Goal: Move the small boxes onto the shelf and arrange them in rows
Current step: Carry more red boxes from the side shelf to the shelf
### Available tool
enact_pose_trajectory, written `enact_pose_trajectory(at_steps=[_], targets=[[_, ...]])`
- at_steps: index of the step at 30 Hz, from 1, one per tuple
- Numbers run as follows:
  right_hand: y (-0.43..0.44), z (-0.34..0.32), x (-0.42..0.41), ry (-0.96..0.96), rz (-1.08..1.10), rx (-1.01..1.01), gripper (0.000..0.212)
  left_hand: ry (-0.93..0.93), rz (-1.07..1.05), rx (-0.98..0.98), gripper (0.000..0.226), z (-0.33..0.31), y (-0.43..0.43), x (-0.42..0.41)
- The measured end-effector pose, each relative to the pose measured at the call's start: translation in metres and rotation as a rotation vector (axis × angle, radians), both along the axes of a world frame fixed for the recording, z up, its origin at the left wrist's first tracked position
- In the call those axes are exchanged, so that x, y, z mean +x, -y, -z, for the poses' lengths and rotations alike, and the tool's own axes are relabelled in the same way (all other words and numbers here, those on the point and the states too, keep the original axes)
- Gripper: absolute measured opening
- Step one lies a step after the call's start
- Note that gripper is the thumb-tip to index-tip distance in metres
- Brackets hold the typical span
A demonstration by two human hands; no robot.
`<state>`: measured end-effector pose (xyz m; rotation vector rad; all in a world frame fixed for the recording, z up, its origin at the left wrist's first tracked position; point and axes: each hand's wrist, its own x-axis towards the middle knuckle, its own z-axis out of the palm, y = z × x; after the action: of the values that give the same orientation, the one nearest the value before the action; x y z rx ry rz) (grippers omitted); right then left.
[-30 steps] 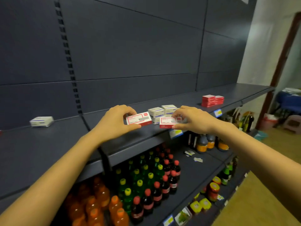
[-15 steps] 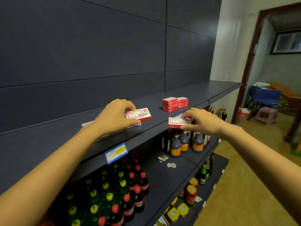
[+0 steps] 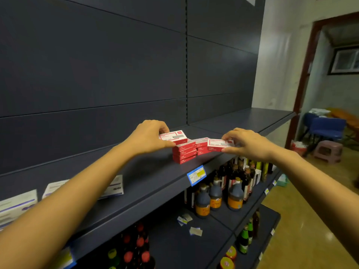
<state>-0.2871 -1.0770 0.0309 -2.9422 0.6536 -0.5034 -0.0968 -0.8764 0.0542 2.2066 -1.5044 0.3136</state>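
Observation:
My left hand (image 3: 148,137) grips a small red and white box (image 3: 173,136) and holds it on top of a stack of red boxes (image 3: 184,153) on the dark shelf (image 3: 155,177). A second small red and white box (image 3: 218,145) is pinched in my right hand (image 3: 247,143), resting over a lower stack of red boxes (image 3: 202,146) just to the right of the first stack. Both stacks stand near the shelf's front edge.
White and purple boxes (image 3: 18,204) lie on the shelf at the left, partly behind my left forearm. A blue price tag (image 3: 196,175) hangs on the shelf edge. Bottles (image 3: 235,193) fill the lower shelves. A doorway, a blue chair (image 3: 326,128) and a pink stool (image 3: 327,151) are at the right.
I have moved right along the shelf. Both hands carried their boxes from the white boxes over to the red stacks and now hold them on top of those stacks.

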Motion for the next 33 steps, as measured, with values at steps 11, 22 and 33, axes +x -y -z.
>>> enact_pose_trajectory(at_steps=[11,22,33], targets=[[0.081,0.002,0.067,0.049,-0.237,0.076,0.036,-0.032,-0.165,0.045,0.038,0.015,0.066,0.015],[0.121,0.004,0.11,-0.075,-0.515,0.068,0.037,-0.282,-0.258,-0.029,0.036,0.031,0.08,0.003],[0.084,-0.017,0.132,0.082,-0.82,0.032,0.041,0.146,-0.717,-0.095,0.029,0.023,0.023,-0.023]])
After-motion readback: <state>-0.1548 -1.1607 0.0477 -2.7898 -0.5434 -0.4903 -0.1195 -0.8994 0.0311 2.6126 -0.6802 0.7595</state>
